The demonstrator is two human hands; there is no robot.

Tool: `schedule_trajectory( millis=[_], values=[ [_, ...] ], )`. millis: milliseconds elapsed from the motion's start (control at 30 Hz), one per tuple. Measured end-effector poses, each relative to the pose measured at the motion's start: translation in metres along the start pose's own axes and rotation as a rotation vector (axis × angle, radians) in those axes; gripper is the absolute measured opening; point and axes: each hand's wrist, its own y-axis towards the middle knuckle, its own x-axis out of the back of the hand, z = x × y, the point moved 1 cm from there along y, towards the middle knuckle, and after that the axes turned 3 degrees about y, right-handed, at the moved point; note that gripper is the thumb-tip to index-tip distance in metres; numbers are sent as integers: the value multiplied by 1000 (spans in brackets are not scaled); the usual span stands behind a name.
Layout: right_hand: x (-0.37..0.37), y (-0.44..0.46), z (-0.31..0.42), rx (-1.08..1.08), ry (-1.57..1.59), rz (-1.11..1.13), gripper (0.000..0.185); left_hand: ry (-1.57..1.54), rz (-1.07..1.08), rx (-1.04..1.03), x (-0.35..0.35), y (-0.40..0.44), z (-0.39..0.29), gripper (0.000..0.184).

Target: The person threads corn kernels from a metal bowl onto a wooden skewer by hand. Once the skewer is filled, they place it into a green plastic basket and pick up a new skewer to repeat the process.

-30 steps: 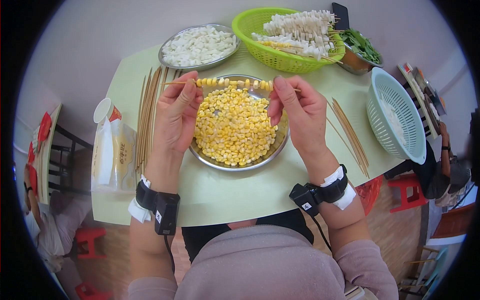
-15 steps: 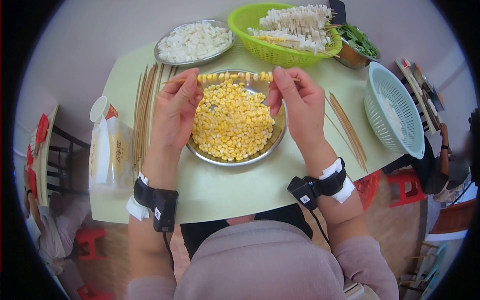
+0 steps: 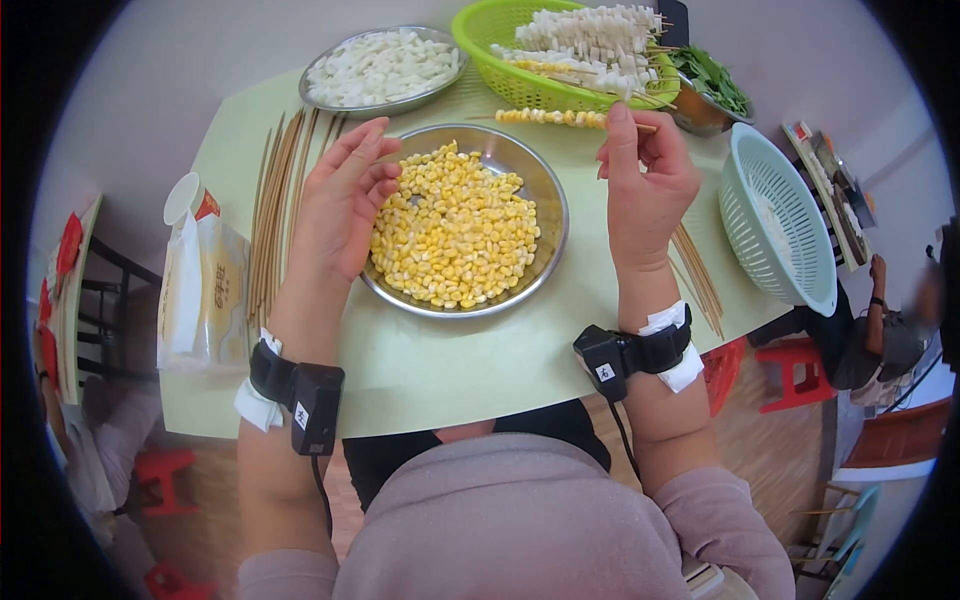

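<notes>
My right hand (image 3: 650, 190) pinches one end of a bamboo skewer threaded with corn kernels (image 3: 550, 117). The skewer lies level in the air, just before the front of the green basket (image 3: 500, 88), its free end pointing left. Beside the upper left rim of the metal bowl (image 3: 552, 200), my left hand (image 3: 340, 200) is open with loosely bent fingers and nothing in them. Loose yellow corn kernels (image 3: 455, 235) fill much of that bowl. White chunks threaded on skewers (image 3: 590, 40) are heaped in the green basket, with some corn among them.
Bare skewers (image 3: 272, 215) lie left of the bowl, and more bare skewers (image 3: 697, 275) lie right. A plate of white pieces (image 3: 385, 70), leafy greens (image 3: 712, 80), a pale blue basket (image 3: 760, 225), a paper cup (image 3: 183, 200) and a tissue pack (image 3: 215, 290) surround them.
My left hand has let go of the skewer's left end. My right hand has carried the corn skewer up and right, from over the bowl to the green basket's front.
</notes>
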Motion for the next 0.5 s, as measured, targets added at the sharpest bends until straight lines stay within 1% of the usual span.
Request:
schedule_trajectory(
  millis=[100,167,267,400,467,500],
  values=[
    [-2,-1,1,42,-25,1,15,14,18,14,0,1,2,34],
    [-3,-4,4,81,-113,39,14,27,13,26,0,1,3,33],
    [-5,-6,6,89,-145,97,14,39,20,37,0,2,4,31],
    [-10,-10,9,86,-93,149,13,35,39,43,-1,2,5,29],
    [-10,-10,10,165,-143,163,13,30,41,45,-1,2,6,29],
    [-10,-10,11,165,-143,163,13,25,44,46,-1,2,6,28]
  ],
)
